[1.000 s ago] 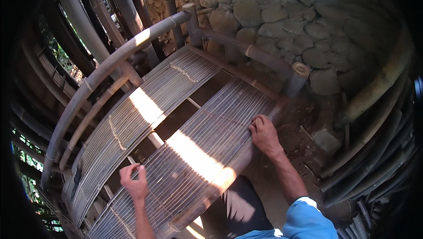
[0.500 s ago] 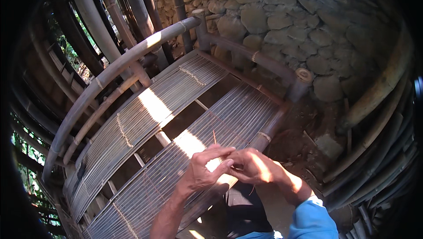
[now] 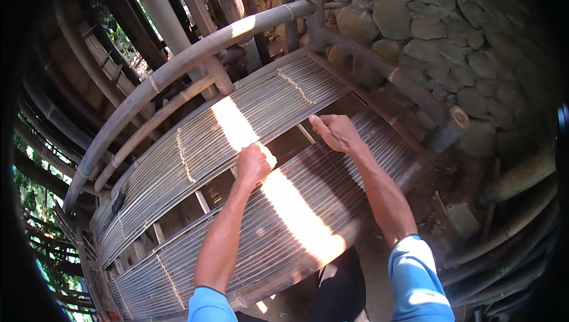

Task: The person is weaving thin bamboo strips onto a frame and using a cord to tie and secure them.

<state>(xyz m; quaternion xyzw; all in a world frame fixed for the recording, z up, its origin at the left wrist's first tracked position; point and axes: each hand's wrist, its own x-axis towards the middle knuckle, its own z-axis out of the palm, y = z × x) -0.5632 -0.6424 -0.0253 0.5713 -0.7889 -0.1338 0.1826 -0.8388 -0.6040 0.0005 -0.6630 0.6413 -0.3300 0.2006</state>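
Note:
A bamboo bench has a seat of thin slats in two panels, the rear panel (image 3: 160, 174) and the front panel (image 3: 195, 245), with a dark gap (image 3: 290, 144) between them. Over the front panel's inner edge my left hand (image 3: 256, 163) is closed in a fist. My right hand (image 3: 338, 133), also closed, is farther right by the same gap, thumb pressed against the fingers. The hands are apart, and what they grip, if anything, is too thin or hidden to make out. Twisted cord bindings (image 3: 185, 156) cross the slats.
A curved bamboo backrest (image 3: 195, 55) runs along the far left side. The right armrest post (image 3: 453, 121) stands at the bench's end. Behind are a stone wall (image 3: 409, 19) and upright bamboo poles (image 3: 154, 8). Stacked bamboo poles (image 3: 515, 227) lie at the right.
My hands were together at the bench's front edge, with a thin reddish strand at the fingers. They have moved apart and forward to the gap. The view has shifted; the strand no longer shows clearly.

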